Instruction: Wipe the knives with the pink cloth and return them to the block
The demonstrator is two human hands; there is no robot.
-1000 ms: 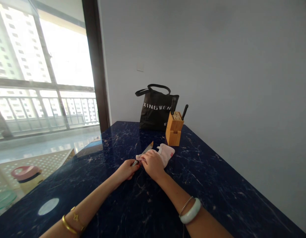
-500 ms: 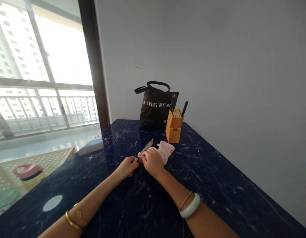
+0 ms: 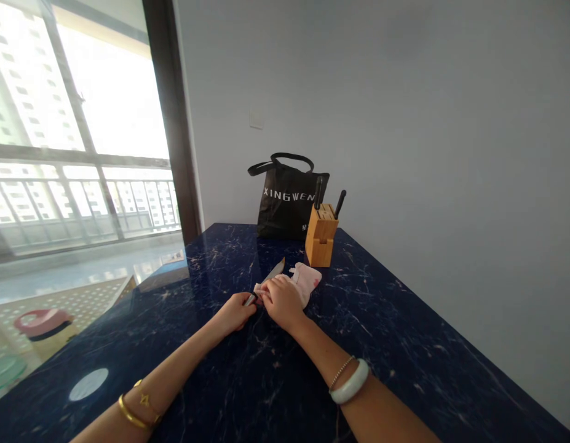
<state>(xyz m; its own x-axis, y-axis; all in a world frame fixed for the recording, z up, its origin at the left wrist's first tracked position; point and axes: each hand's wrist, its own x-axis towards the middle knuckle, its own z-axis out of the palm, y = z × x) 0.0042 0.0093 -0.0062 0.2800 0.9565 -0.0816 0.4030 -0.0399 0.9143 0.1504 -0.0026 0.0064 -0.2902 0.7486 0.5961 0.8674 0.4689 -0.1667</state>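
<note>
Left hand curls its fingers closed around the handle of a kitchen knife, whose blade points away above a dark blue marble surface. Right hand has its fingers together, clamping a pale pink cloth against the blade. Just beyond stands a wooden knife block holding two black-handled knives, with a black tote bag printed XINGWEN behind it.
</note>
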